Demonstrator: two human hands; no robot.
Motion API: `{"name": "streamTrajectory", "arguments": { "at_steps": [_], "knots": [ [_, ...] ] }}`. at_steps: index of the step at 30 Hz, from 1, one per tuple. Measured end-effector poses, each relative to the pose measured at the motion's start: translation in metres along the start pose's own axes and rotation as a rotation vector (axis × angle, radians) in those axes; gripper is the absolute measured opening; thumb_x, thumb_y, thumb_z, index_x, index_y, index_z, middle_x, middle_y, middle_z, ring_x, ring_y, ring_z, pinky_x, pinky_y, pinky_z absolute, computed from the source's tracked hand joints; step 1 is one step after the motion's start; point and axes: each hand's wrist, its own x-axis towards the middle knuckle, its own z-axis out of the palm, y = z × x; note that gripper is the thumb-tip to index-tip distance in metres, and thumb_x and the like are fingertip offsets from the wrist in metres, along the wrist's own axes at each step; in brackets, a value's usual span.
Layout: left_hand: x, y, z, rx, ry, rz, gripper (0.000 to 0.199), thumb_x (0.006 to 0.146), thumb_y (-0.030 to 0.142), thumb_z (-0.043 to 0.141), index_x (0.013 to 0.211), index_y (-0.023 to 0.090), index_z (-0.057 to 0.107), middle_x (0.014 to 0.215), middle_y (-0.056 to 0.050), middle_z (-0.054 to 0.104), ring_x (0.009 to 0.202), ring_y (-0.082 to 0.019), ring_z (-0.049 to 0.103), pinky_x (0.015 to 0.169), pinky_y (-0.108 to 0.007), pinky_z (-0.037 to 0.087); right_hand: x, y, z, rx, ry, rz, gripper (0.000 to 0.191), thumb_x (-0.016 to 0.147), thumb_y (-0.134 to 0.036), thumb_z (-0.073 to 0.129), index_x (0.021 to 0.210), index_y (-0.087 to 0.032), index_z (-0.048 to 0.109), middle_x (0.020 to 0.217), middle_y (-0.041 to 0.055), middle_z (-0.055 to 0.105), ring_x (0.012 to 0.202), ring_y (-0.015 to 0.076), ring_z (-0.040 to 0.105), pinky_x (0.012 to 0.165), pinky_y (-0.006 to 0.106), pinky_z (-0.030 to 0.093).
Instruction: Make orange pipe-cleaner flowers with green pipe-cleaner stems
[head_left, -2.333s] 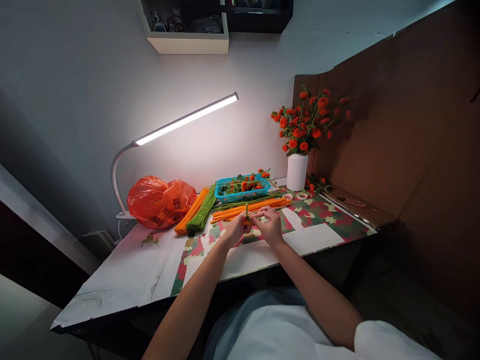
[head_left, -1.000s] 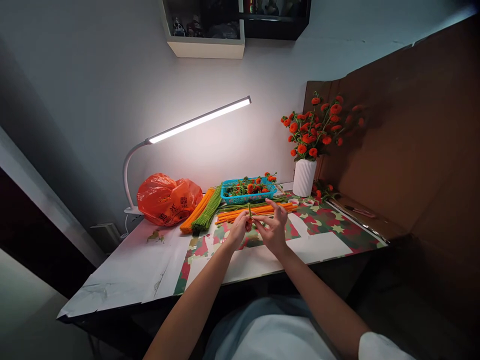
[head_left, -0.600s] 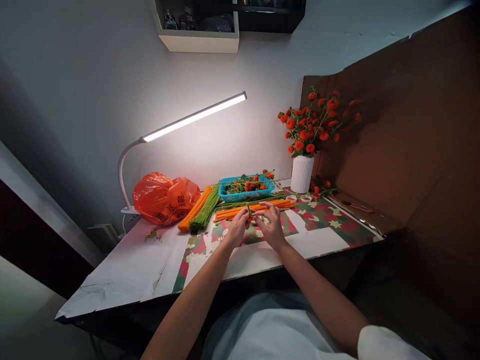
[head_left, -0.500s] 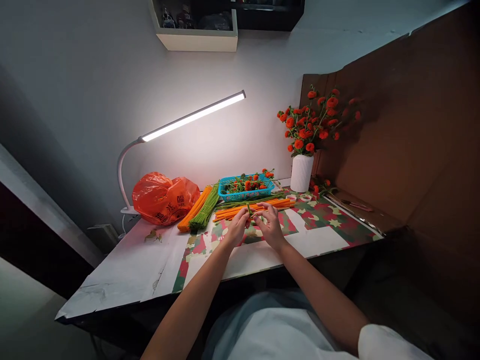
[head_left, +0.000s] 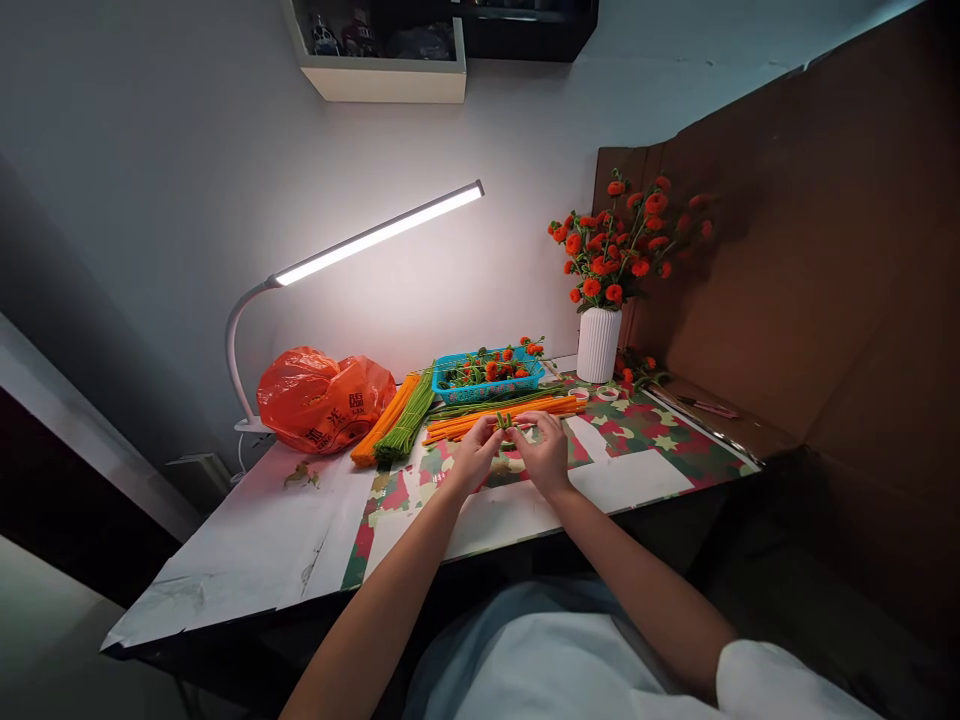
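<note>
Between my two hands is a small bent piece of green pipe cleaner (head_left: 504,421), held up above the table. My left hand (head_left: 477,452) pinches it from the left, thumb and fingers closed. From the right, my right hand (head_left: 543,450) grips it between thumb and fingertips. Part of the piece is hidden by my fingers. Just behind my hands lie loose orange pipe cleaners (head_left: 452,428) and some dark green stems (head_left: 469,408). A blue basket (head_left: 491,393) of orange flowers stands beyond them.
To the left are bundles of orange (head_left: 367,450) and green pipe cleaners (head_left: 401,435), an orange plastic bag (head_left: 322,405) and a lit desk lamp (head_left: 379,235). A white vase (head_left: 599,345) of orange flowers, tape rolls (head_left: 607,394) and a cardboard wall (head_left: 795,250) are on the right.
My fingertips have drawn closer together around the green piece, which now shows several short upright bends instead of one upright strand. The whole view has shifted slightly.
</note>
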Motion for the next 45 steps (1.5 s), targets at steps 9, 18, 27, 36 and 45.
{"name": "streamTrajectory", "arguments": {
  "at_steps": [9,18,27,36,45],
  "knots": [
    [-0.001,0.000,0.002,-0.070,-0.006,-0.028,0.032,0.071,0.038,0.069,0.091,0.017,0.056,0.071,0.000,0.063,0.064,-0.012,0.057,0.058,-0.023,0.042,-0.003,-0.001,0.001,0.014,-0.019,-0.008,0.011,0.077,-0.017,0.062,0.079,-0.021,0.072,0.076,0.0050,0.072,0.078,0.0217,0.061,0.071,0.035,0.048],
    [-0.001,-0.003,0.003,-0.201,0.038,-0.040,0.032,0.068,0.033,0.072,0.090,0.016,0.055,0.075,-0.002,0.067,0.068,-0.015,0.064,0.070,-0.029,0.050,-0.003,-0.002,0.004,0.084,0.004,0.169,0.007,0.066,-0.017,0.060,0.065,-0.020,0.067,0.066,0.0020,0.067,0.066,0.0182,0.058,0.065,0.031,0.046],
    [-0.005,0.000,0.003,-0.024,0.063,0.080,0.022,0.071,0.021,0.065,0.091,0.017,0.058,0.078,-0.002,0.067,0.066,-0.011,0.060,0.060,-0.021,0.042,-0.003,-0.002,0.006,0.087,-0.046,0.219,0.008,0.065,-0.021,0.056,0.058,-0.019,0.058,0.057,-0.0004,0.060,0.055,0.0141,0.049,0.055,0.026,0.039],
    [-0.005,0.005,0.002,-0.045,0.038,0.013,0.022,0.069,0.028,0.067,0.088,0.016,0.062,0.068,0.000,0.063,0.061,-0.011,0.057,0.059,-0.022,0.044,-0.005,0.000,0.006,0.006,-0.077,0.140,0.013,0.066,-0.017,0.052,0.053,-0.020,0.052,0.054,-0.0022,0.054,0.051,0.0127,0.044,0.052,0.025,0.034],
    [0.000,0.011,-0.003,-0.288,0.116,-0.255,0.042,0.056,0.041,0.080,0.079,0.015,0.057,0.071,-0.001,0.065,0.060,-0.012,0.062,0.058,-0.025,0.051,-0.002,-0.003,-0.001,0.038,-0.197,-0.005,0.009,0.071,-0.014,0.056,0.069,-0.020,0.063,0.068,0.0011,0.062,0.065,0.0162,0.053,0.065,0.029,0.042]
  ]
}}
